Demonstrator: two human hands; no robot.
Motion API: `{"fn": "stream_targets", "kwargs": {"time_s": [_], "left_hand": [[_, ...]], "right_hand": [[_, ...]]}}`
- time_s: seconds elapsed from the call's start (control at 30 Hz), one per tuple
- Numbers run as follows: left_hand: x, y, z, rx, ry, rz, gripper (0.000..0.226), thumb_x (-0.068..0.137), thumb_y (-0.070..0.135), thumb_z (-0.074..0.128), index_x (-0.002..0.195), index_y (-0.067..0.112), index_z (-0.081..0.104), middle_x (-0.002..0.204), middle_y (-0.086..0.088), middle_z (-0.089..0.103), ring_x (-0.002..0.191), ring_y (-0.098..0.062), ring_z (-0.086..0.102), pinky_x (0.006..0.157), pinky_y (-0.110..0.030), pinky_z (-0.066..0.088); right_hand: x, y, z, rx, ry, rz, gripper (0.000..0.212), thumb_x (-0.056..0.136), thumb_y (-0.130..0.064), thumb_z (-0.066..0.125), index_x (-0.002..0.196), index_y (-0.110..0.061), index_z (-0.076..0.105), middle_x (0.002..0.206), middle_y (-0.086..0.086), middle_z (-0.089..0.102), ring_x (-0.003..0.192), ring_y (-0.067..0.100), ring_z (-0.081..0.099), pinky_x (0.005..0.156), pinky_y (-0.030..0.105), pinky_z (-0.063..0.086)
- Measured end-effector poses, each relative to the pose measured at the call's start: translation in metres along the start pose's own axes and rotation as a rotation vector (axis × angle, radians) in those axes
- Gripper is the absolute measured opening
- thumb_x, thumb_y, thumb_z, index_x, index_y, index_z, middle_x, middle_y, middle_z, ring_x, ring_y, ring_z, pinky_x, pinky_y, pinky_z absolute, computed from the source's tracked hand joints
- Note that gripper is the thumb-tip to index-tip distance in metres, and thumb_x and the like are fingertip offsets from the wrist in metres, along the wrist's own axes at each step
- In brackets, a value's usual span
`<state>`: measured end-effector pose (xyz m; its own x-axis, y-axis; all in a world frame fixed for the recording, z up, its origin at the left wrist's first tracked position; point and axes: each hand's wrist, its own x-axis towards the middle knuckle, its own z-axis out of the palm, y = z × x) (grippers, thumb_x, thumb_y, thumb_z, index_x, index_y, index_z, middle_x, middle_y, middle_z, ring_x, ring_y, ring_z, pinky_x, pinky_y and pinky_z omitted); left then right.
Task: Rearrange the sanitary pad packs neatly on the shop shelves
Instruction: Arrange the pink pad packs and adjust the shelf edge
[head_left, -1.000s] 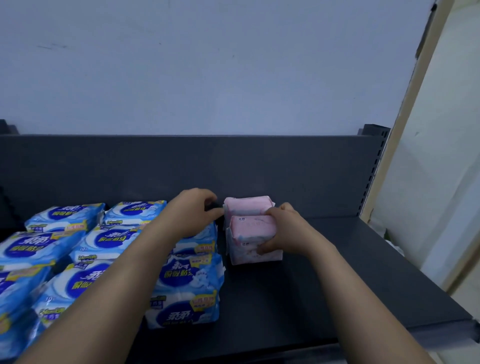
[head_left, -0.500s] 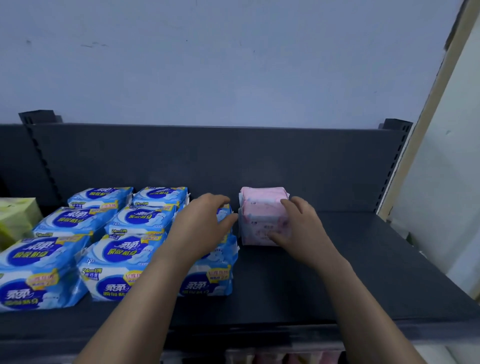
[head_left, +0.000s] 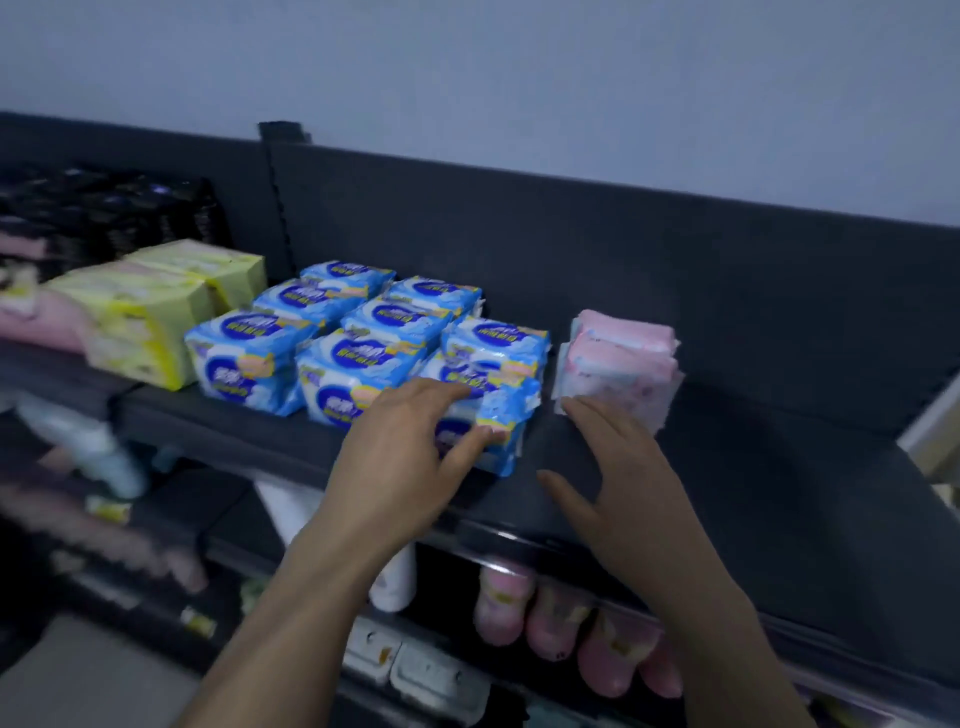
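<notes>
The blue sanitary pad packs (head_left: 363, 332) sit on the dark top shelf (head_left: 779, 493) in three rows running back toward the rear panel (head_left: 623, 249), faces up so the labels read from the front. The nearest pack of the right-hand row (head_left: 498, 410) sticks out further forward than its neighbours and looks skewed, so we judge it to be the one that needs squaring up. Our left hand (head_left: 410, 447) rests on it. The fingers lie fairly straight over the top and the thumb is spread against the front face, a loose hold fit for nudging, not lifting.

Just to the right, across a narrow gap, stands a small stack of pink packs (head_left: 618, 364), set apart so the two kinds do not mix. Our right hand (head_left: 623, 483) is open with its fingers extended and holds nothing. Its fingertips reach the stack's lower front corner, but blur keeps us from telling whether they touch.

Further left, yellow packs (head_left: 150, 306) sit beside the blue block. On the shelf below we see a row of pink bottles (head_left: 550, 618) and a white bottle (head_left: 395, 582).
</notes>
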<state>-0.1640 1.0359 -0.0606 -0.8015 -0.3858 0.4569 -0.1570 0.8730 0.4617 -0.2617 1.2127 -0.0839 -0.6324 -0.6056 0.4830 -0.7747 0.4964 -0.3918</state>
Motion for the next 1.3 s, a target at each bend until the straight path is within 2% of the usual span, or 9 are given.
{"fn": "stream_targets", "kwargs": {"time_s": [0.1, 0.27, 0.37, 0.57, 0.7, 0.9, 1.0, 1.17, 1.3], "left_hand": [[-0.039, -0.021, -0.019, 0.078, 0.013, -0.101, 0.053, 0.081, 0.055, 0.051, 0.113, 0.017, 0.068, 0.108, -0.001, 0.068, 0.1, -0.025, 0.064, 0.088, -0.035, 0.051], [-0.099, -0.064, -0.065, 0.214, 0.04, -0.312, 0.055, 0.083, 0.059, 0.049, 0.119, 0.021, 0.065, 0.114, 0.004, 0.065, 0.106, -0.022, 0.061, 0.089, -0.038, 0.05], [-0.133, -0.093, -0.097, 0.261, 0.085, -0.424, 0.043, 0.089, 0.047, 0.06, 0.124, 0.024, 0.062, 0.119, 0.005, 0.062, 0.109, -0.019, 0.059, 0.089, -0.034, 0.048], [-0.2, -0.162, -0.172, 0.301, 0.202, -0.607, 0.04, 0.09, 0.046, 0.06, 0.125, 0.027, 0.06, 0.117, 0.011, 0.06, 0.107, -0.013, 0.056, 0.086, -0.03, 0.047], [-0.249, -0.219, -0.24, 0.361, 0.267, -0.693, 0.041, 0.089, 0.045, 0.061, 0.126, 0.026, 0.06, 0.117, 0.01, 0.061, 0.107, -0.012, 0.056, 0.089, -0.027, 0.045], [-0.333, -0.301, -0.359, 0.508, 0.333, -0.84, 0.041, 0.089, 0.047, 0.06, 0.125, 0.028, 0.061, 0.12, 0.011, 0.061, 0.107, -0.011, 0.057, 0.08, -0.023, 0.044], [-0.366, -0.332, -0.404, 0.54, 0.376, -0.916, 0.04, 0.091, 0.046, 0.059, 0.127, 0.027, 0.06, 0.121, 0.011, 0.06, 0.108, -0.011, 0.056, 0.079, -0.023, 0.043], [-0.398, -0.38, -0.455, 0.544, 0.434, -0.986, 0.044, 0.091, 0.045, 0.058, 0.13, 0.026, 0.058, 0.127, 0.01, 0.058, 0.112, -0.01, 0.056, 0.086, -0.023, 0.044], [-0.409, -0.426, -0.482, 0.55, 0.493, -1.021, 0.044, 0.091, 0.046, 0.058, 0.13, 0.026, 0.058, 0.129, 0.01, 0.058, 0.117, -0.01, 0.053, 0.089, -0.023, 0.042]], "right_hand": [[-0.005, -0.025, 0.024, 0.098, -0.068, -0.083, 0.061, 0.079, -0.045, 0.055, 0.131, -0.014, 0.054, 0.132, 0.003, 0.055, 0.124, 0.017, 0.044, 0.108, 0.035, 0.031], [-0.005, -0.088, 0.064, 0.24, -0.211, -0.182, 0.061, 0.076, -0.038, 0.063, 0.13, -0.01, 0.056, 0.128, 0.005, 0.058, 0.123, 0.019, 0.048, 0.108, 0.026, 0.031], [-0.002, -0.136, 0.086, 0.285, -0.26, -0.282, 0.058, 0.084, -0.037, 0.065, 0.137, -0.015, 0.051, 0.137, 0.0, 0.051, 0.131, 0.015, 0.04, 0.112, 0.028, 0.028], [0.004, -0.25, 0.145, 0.321, -0.377, -0.483, 0.06, 0.09, -0.036, 0.063, 0.144, -0.021, 0.041, 0.146, -0.007, 0.041, 0.138, 0.009, 0.029, 0.116, 0.027, 0.021], [0.0, -0.349, 0.19, 0.346, -0.405, -0.587, 0.057, 0.088, -0.034, 0.066, 0.14, -0.023, 0.046, 0.139, -0.009, 0.046, 0.131, 0.009, 0.034, 0.106, 0.014, 0.018], [-0.017, -0.505, 0.251, 0.467, -0.451, -0.677, 0.058, 0.085, -0.039, 0.066, 0.137, -0.02, 0.049, 0.136, -0.005, 0.052, 0.13, 0.017, 0.043, 0.111, 0.04, 0.033], [-0.025, -0.57, 0.272, 0.511, -0.464, -0.737, 0.059, 0.089, -0.038, 0.064, 0.143, -0.025, 0.042, 0.136, -0.019, 0.04, 0.135, 0.008, 0.032, 0.115, 0.025, 0.022], [-0.025, -0.654, 0.308, 0.527, -0.546, -0.795, 0.06, 0.09, -0.037, 0.062, 0.144, -0.026, 0.039, 0.145, -0.011, 0.039, 0.136, 0.005, 0.027, 0.109, 0.014, 0.013], [-0.012, -0.704, 0.343, 0.546, -0.585, -0.823, 0.061, 0.09, -0.036, 0.063, 0.145, -0.028, 0.038, 0.146, -0.012, 0.039, 0.137, 0.005, 0.028, 0.114, 0.021, 0.019]]}}
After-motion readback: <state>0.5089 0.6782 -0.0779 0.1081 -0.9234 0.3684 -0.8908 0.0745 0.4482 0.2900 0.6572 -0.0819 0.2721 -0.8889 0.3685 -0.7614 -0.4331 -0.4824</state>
